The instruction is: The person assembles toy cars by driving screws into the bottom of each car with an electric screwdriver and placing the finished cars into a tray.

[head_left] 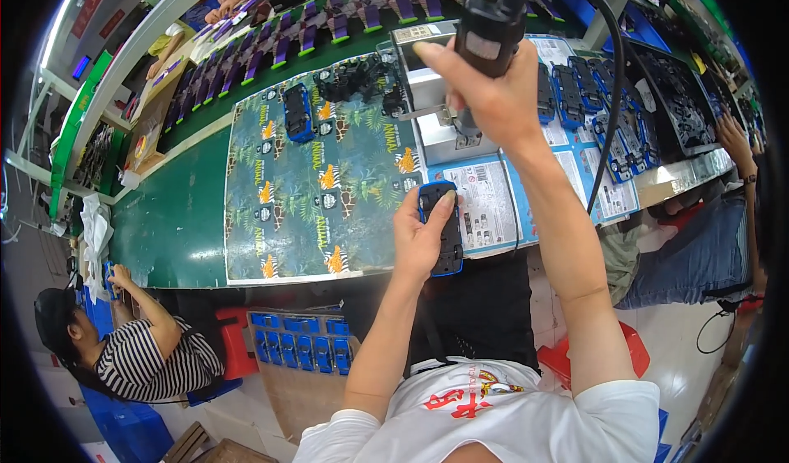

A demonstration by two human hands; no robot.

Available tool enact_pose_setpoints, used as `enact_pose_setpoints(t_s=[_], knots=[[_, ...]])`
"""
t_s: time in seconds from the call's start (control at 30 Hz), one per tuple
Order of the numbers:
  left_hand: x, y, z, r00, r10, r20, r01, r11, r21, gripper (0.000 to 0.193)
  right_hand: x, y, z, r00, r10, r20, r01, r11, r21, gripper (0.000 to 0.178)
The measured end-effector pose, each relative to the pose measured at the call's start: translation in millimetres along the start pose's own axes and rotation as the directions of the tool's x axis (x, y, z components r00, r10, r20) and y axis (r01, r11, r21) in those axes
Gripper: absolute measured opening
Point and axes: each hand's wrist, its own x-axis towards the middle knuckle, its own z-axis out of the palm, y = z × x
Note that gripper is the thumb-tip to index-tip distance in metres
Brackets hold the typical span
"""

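My left hand [417, 237] grips a blue toy car [450, 249] at the table's front edge. The car's black underside faces up and my thumb presses on it. Raised above the table, my right hand [505, 101] is wrapped round a black electric screwdriver [486, 42]. A thick black cable runs from its top. The tool's lower end is over a silver metal box [452, 138], perhaps a screw feeder; whether the tip touches it I cannot tell. Another blue car [297, 114] lies to the left on the printed sheet.
Loose black parts [357, 81] lie left of the metal box. Several blue-edged car pieces [575, 93] cover the right side, beside a black tray [674, 93]. Purple-and-green pieces [339, 26] line the far belt. A box of blue cars [304, 352] stands below. People sit left [156, 348] and right [690, 266].
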Motion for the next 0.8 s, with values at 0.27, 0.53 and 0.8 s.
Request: enact_pose_setpoints(t_s=[0.27,0.53,0.8], knots=[[5.4,-2.9,-2.5,1.000,0.011,0.020,-0.011,1.000,-0.002,0.024,-53.2,-29.3,-25.7,0.985,0.167,-0.034,-0.127,0.852,0.507,0.012],[5.1,-3.1,-4.0,0.999,-0.017,0.033,0.018,0.999,-0.036,0.026,-74.9,-31.0,-18.5,0.996,0.092,-0.002,-0.072,0.797,0.600,0.016],[3.1,-0.4,-0.5,0.999,0.018,0.027,-0.017,1.000,-0.024,0.027,-85.8,-8.9,-14.5,0.993,0.033,0.117,-0.066,0.953,0.296,0.024]])
